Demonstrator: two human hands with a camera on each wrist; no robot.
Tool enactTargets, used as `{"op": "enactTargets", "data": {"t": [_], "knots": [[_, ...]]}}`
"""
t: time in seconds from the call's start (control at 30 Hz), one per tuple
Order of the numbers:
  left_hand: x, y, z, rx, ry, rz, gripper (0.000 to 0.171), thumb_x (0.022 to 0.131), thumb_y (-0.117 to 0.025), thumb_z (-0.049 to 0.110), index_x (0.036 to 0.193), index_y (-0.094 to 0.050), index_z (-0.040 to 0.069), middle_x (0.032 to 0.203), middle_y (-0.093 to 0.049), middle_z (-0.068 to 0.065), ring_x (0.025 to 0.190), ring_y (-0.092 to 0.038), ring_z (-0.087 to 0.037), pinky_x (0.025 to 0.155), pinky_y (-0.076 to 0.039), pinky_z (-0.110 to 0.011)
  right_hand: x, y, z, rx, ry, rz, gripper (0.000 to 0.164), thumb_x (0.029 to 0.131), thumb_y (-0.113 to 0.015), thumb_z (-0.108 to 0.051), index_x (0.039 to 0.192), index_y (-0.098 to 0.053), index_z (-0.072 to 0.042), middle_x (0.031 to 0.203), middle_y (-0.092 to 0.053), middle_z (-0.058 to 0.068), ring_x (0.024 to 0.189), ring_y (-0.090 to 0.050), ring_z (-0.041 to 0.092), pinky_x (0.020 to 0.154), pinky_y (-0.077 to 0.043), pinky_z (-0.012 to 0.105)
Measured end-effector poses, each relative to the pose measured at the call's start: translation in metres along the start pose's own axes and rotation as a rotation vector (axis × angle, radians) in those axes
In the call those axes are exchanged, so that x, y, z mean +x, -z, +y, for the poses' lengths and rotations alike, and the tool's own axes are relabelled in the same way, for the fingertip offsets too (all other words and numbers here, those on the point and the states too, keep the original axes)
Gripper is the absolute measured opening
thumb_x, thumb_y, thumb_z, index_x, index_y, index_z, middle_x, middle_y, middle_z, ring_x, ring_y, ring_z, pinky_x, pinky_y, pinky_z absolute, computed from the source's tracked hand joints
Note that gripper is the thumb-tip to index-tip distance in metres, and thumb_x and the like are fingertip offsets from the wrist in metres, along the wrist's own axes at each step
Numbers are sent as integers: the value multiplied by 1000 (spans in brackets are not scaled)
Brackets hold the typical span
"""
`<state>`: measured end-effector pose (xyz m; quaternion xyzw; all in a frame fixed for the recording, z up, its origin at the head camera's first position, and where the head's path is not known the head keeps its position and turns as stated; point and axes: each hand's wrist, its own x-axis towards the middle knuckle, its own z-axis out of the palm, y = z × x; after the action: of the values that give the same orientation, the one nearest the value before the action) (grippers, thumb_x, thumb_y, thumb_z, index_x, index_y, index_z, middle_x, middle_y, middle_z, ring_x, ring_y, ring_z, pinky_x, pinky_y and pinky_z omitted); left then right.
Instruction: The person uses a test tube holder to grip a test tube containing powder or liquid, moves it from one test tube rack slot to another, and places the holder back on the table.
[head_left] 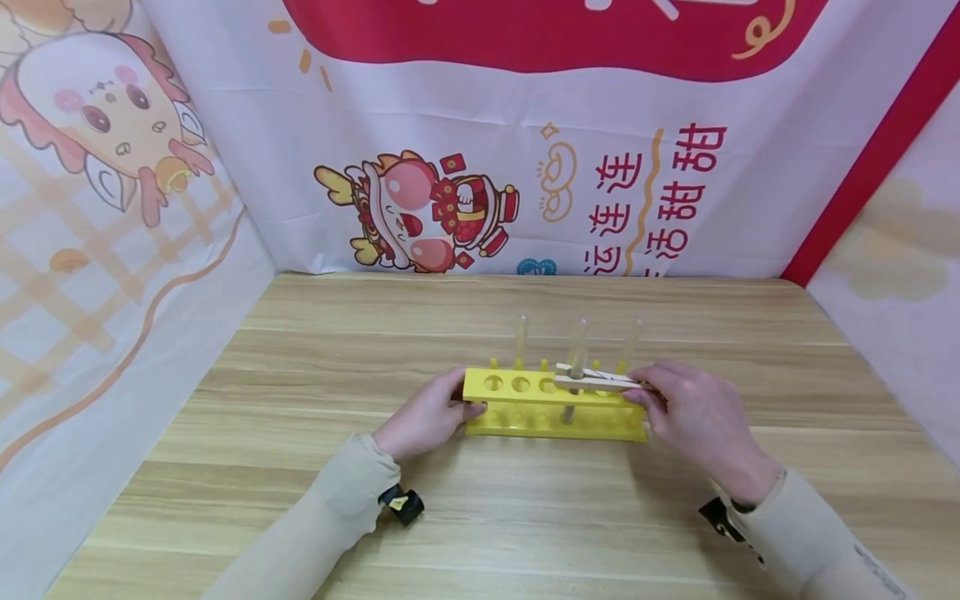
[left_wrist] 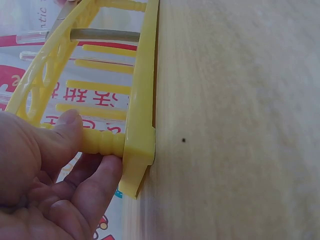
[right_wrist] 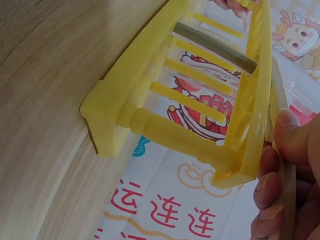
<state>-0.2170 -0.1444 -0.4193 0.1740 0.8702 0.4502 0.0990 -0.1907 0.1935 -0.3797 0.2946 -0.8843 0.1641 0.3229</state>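
Note:
A yellow test tube rack stands on the table. My left hand holds its left end, with thumb and fingers around the end post. In my right hand is a wooden test tube clamp, pinched between thumb and fingers in the right wrist view. The clamp's jaws sit around a glass test tube, just above the rack's upper shelf. That tube passes down through a hole, and its lower part looks grey-brown. Its upper part is clear.
Two clear test tubes, a left one and a right one, stand over pegs along the rack's back. The wood-grain table meets a printed cloth backdrop behind, with more cloth at both sides.

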Motion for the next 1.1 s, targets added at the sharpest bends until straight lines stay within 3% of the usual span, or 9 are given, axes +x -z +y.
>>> {"op": "enactTargets", "data": {"t": [0.73, 0.8, 0.87, 1.0, 1.1], "knots": [[-2, -1, 4, 16, 0, 5, 25, 97, -65, 15, 121, -61, 16, 116, -64, 2, 102, -59, -13, 90, -49, -37, 16, 24, -3, -20, 40, 71, 18, 74, -85, -10, 87, -75, -2, 73, -68, 4, 55, -64, 18, 43, -47, 35], [-3, -1, 3, 17, 0, 7, 25, 97, -65, 15, 121, -61, 16, 116, -64, 2, 102, -59, -13, 90, -49, -37, 19, 28, -3, -17, 46, 78, 19, 83, -82, -19, 89, -76, -2, 72, -67, 5, 55, -63, 18, 43, -46, 35], [-3, -1, 3, 17, -1, 8, 25, 97, -65, 14, 121, -61, 15, 116, -64, 2, 102, -59, -13, 90, -49, -37, 22, 30, -3, -20, 60, 95, 32, 93, -71, -32, 89, -76, -1, 72, -67, 5, 54, -62, 18, 42, -45, 34], [-3, -1, 4, 16, -3, 9, 26, 97, -66, 14, 122, -61, 15, 117, -65, 2, 102, -59, -13, 90, -49, -38, 27, 36, -2, -24, 97, 129, 54, 101, -52, -45, 87, -75, 0, 72, -68, 6, 54, -63, 19, 43, -47, 36], [-3, -2, 3, 20, -7, 9, 26, 97, -66, 15, 122, -61, 16, 116, -64, 2, 102, -59, -13, 90, -49, -38, 30, 41, -3, -30, 103, 135, 55, 101, -51, -46, 85, -75, 1, 71, -67, 7, 54, -63, 19, 43, -48, 36]]}}
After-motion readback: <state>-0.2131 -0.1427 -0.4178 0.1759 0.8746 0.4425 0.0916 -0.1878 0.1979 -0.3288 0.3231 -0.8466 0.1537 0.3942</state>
